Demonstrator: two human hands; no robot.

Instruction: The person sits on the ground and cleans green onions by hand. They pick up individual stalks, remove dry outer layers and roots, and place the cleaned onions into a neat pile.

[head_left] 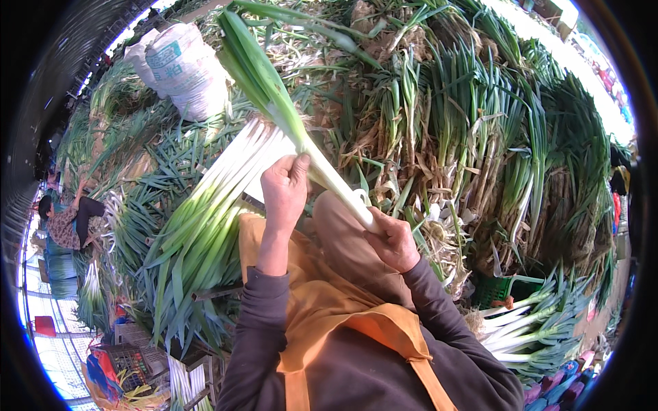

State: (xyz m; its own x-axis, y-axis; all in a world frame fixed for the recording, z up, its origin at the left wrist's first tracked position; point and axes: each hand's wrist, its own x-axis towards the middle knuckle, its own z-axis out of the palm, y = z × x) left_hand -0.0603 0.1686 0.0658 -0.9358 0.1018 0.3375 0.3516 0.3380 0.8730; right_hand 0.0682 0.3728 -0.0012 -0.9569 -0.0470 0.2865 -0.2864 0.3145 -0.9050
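One long leek [327, 170] slants across in front of me, its green leaves toward the far left and its white end toward my lap. My left hand [284, 190] is closed round the stalk where green turns to white, thumb on top. Near the white root end, my right hand [394, 241] pinches the leek, and a strip of pale outer skin curls beside the fingers. Just left of my left hand lies a stack of clean white-stalked leeks [214, 198], roots pointing away and leaves toward me. An orange apron [329, 301] covers my lap.
Unpeeled leeks [473, 103] with dry brown skins stand massed at the right. A stuffed white sack [185, 72] sits far left. Peeled skins [445, 240] lie beside my right knee. More white leeks [528, 329] rest by a green crate [495, 291]. Another person [68, 222] sits far left.
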